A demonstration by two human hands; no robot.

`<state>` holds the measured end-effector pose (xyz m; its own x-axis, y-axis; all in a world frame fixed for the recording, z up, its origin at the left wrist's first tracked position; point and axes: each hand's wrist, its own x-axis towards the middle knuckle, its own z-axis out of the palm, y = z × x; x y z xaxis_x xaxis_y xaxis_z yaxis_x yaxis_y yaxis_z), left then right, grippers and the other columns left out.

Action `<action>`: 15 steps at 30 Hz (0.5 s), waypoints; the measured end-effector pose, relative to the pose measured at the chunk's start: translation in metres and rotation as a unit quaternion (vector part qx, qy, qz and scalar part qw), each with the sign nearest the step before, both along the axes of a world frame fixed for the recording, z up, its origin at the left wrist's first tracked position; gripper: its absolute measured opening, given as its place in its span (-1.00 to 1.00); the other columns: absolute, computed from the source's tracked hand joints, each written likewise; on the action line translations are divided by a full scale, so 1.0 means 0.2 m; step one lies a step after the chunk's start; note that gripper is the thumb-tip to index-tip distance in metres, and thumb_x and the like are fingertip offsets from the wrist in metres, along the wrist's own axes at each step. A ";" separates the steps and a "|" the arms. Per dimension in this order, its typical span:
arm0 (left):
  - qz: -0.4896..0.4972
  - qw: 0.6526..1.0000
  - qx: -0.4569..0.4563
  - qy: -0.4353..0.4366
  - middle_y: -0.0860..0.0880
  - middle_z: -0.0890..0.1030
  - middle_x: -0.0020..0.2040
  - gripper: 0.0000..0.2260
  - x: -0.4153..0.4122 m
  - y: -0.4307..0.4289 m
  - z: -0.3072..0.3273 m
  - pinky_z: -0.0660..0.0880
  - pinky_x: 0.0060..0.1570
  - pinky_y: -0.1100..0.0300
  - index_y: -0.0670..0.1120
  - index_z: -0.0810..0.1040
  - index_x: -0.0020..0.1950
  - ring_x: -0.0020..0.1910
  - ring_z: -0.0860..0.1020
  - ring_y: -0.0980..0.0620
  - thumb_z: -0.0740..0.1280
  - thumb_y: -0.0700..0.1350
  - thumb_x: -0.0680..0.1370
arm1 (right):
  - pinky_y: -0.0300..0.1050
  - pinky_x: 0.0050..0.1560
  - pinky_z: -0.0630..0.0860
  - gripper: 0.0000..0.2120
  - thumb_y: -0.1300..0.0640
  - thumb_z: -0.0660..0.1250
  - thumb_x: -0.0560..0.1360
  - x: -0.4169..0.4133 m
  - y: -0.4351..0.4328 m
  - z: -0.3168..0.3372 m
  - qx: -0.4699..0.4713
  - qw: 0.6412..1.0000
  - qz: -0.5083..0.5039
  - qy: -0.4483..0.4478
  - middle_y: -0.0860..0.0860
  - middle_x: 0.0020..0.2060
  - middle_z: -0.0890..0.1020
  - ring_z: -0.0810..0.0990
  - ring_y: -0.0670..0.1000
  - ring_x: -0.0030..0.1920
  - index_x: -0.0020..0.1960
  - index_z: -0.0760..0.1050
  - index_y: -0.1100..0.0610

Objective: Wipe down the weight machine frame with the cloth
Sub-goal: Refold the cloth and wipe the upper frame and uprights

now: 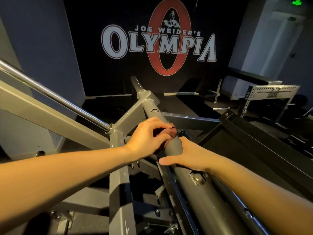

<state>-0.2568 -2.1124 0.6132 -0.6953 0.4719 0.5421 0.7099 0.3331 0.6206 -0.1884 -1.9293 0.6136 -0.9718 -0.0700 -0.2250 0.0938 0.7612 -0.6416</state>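
Head view. Dark gym wall bearing a painted "JOE WEIDER'S OLYMPIA" logo (159,43) forms the background. Foreground: grey weight machine frame (118,184), whose round tube (199,200) runs diagonally away from the viewer. The left hand (147,138) lies over the tube, fingers curled around a reddish-brown cloth (171,132); most of the cloth is hidden beneath them, only a crumpled edge showing against the tube. Just below, the right hand (189,156) clasps the tube, thumb (166,161) stretched across the near side, fingers wrapped out of sight behind. A bolt (198,178) sits beside the right wrist. Chrome bar (50,95) at left; perforated rack (271,92), dim, at right.
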 end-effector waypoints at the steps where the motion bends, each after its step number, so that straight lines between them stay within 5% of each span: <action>1: 0.010 1.000 0.007 0.003 0.21 0.62 0.02 -0.81 -0.09 0.01 0.00 0.52 0.19 0.23 0.12 0.70 0.12 0.11 0.57 0.23 0.49 -0.09 0.53 | -0.08 0.06 0.60 0.19 -0.56 0.53 0.04 0.01 0.00 0.01 0.000 1.000 -0.004 -0.001 -0.02 0.26 0.49 0.57 -0.03 0.16 0.46 0.25 0.04; 7: 0.166 0.984 0.052 -0.037 0.11 0.64 0.12 -0.87 -0.48 0.11 -0.02 0.58 0.23 -0.02 0.11 0.73 0.09 0.13 0.56 0.15 0.41 -0.06 0.61 | -0.13 0.09 0.55 0.03 -0.39 0.54 0.28 0.02 0.02 -0.01 -0.013 0.999 -0.020 -0.024 -0.07 0.28 0.43 0.51 -0.07 0.17 0.54 0.12 -0.02; 11: 0.116 0.990 0.073 -0.037 0.20 0.62 0.09 -0.81 -0.20 0.04 -0.07 0.54 0.17 0.29 0.16 0.67 0.09 0.12 0.58 0.23 0.47 -0.11 0.55 | -0.16 0.02 0.54 0.00 -0.40 0.54 0.26 0.02 0.00 0.01 -0.004 1.000 -0.027 -0.015 -0.05 0.25 0.46 0.53 -0.07 0.14 0.49 0.18 0.01; 15: 0.076 0.996 0.027 -0.038 0.19 0.61 0.00 -0.80 0.00 -0.05 -0.09 0.43 0.03 0.47 0.07 0.64 0.03 0.04 0.56 0.28 0.54 -0.16 0.48 | 0.03 0.00 0.68 0.14 -0.62 0.48 -0.02 -0.09 -0.02 0.03 0.041 0.999 -0.011 -0.016 0.05 0.09 0.60 0.65 0.01 0.00 0.29 0.42 0.12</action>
